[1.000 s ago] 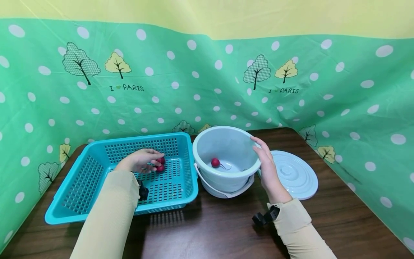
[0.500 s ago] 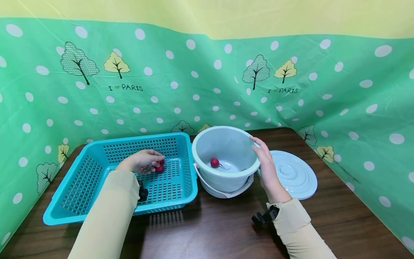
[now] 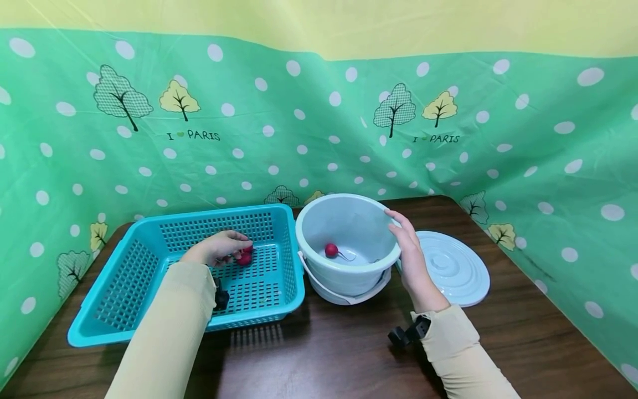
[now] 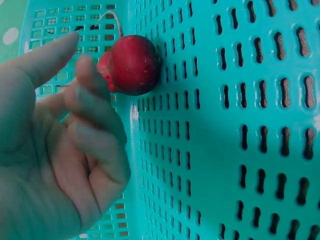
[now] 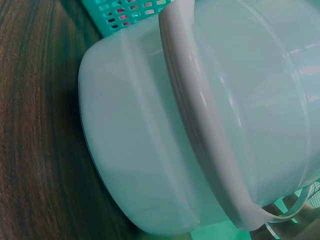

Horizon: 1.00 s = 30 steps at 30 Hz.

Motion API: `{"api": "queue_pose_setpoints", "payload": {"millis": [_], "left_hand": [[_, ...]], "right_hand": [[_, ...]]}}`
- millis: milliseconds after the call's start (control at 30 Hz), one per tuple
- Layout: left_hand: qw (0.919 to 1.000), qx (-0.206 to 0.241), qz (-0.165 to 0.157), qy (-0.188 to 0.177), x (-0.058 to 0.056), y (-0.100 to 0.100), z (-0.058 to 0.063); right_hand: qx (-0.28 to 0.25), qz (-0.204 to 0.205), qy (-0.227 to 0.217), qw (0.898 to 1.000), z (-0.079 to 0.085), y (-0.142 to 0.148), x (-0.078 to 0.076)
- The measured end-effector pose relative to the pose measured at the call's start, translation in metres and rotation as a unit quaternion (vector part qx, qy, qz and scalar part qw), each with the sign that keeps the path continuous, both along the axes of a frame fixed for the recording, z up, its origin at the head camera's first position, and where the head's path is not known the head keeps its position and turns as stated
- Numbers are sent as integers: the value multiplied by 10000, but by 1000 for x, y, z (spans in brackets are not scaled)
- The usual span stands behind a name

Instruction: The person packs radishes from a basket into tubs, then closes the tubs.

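Observation:
My left hand (image 3: 221, 247) is inside the turquoise basket (image 3: 294, 266), fingers half curled beside two red radishes (image 3: 243, 259). In the left wrist view, the near radish (image 4: 134, 65) lies past the fingertips, its thin tail curving up. The other radish is mostly hidden behind it and the fingers. A gap shows between the thumb (image 4: 55, 57) and the other fingers. At the right, my right hand (image 3: 411, 255) holds the rim of the pale blue bucket (image 3: 344, 280), its digits reaching over the edge. Another radish (image 3: 331, 250) with a pale tail lies on the bucket's floor.
A pale blue round lid (image 3: 451, 269) lies on the dark wooden table (image 3: 309, 354) right of the bucket. The bucket's handle (image 5: 195, 115) hangs down its near side. Basket and bucket stand side by side. A green patterned cloth (image 3: 299, 122) hangs behind the table.
My left fingers have drawn in slightly at the radishes, and the lower radish has shifted a little to the left. My right hand stays on the bucket rim.

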<state>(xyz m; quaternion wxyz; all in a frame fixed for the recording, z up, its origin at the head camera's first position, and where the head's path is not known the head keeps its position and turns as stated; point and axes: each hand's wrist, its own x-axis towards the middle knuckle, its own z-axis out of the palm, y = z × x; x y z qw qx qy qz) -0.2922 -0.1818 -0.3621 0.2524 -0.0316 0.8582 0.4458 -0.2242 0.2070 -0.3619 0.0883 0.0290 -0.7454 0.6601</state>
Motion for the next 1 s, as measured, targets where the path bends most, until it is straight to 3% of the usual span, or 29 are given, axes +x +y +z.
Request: {"api": "queue_pose_setpoints", "payload": {"millis": [267, 600, 1000], "left_hand": [[9958, -884, 61, 252, -4, -5, -4], [9950, -950, 165, 243, -5, -6, -6], [9893, -1122, 639, 675, -2, -7, -8]], "right_hand": [[-8, -12, -35, 10000, -1, 0, 0], [-23, -5, -35, 10000, 1, -1, 1], [14, -18, -29, 10000, 1, -1, 0]]}}
